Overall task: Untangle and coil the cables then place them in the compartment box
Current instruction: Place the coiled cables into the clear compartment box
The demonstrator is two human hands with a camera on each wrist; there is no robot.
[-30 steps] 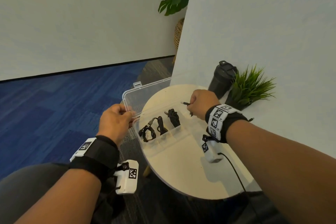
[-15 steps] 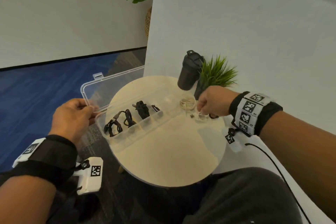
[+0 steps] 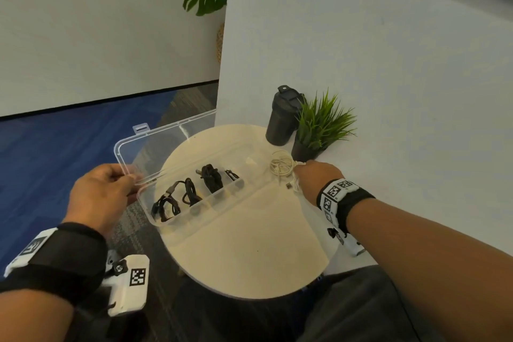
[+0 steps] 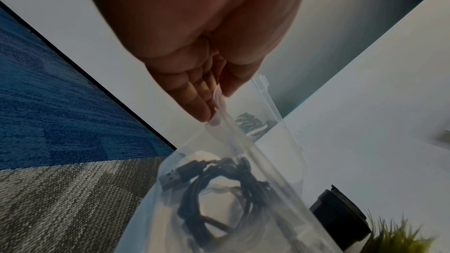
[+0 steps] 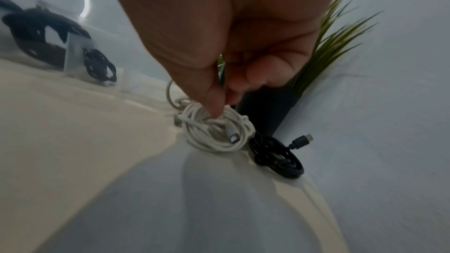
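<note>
Head view: the left hand (image 3: 101, 197) is pinching the near corner of the open lid (image 3: 155, 144) of the clear box (image 3: 194, 219), fingers curled onto the plastic edge. The box is sitting on the round table (image 3: 249, 253), directly to the right of that hand and touching its fingertips. Black coiled cables (image 3: 188, 194) are lying in separate compartments at the end of the box nearest the left hand; the compartments toward the right hand are showing nothing dark inside.

The right hand (image 3: 316, 183) is reaching to the far right rim of the table, thumb and fingers closing on a white cable (image 3: 283, 166). That cable is lying as a loose coil just beyond the fingertips, outside the box and near its far end, with a plug end (image 3: 289, 185) trailing beside the hand.

Left wrist view: the thumb and fingers (image 4: 199, 101) are clamping the lid edge between them, and a black bundle (image 4: 219, 186) is sitting in the compartment just below them.

Right wrist view: the thumb (image 5: 209, 95) is pressing down into the white coil (image 5: 216, 132) against a curled finger, so the hand is gripping a strand. A second black coil (image 5: 277, 159) is lying on the surface just right of the white one, touching or nearly touching it, not held.

A dark bottle (image 3: 283, 116) and a potted grass plant (image 3: 319, 128) are standing beyond the right hand.
</note>
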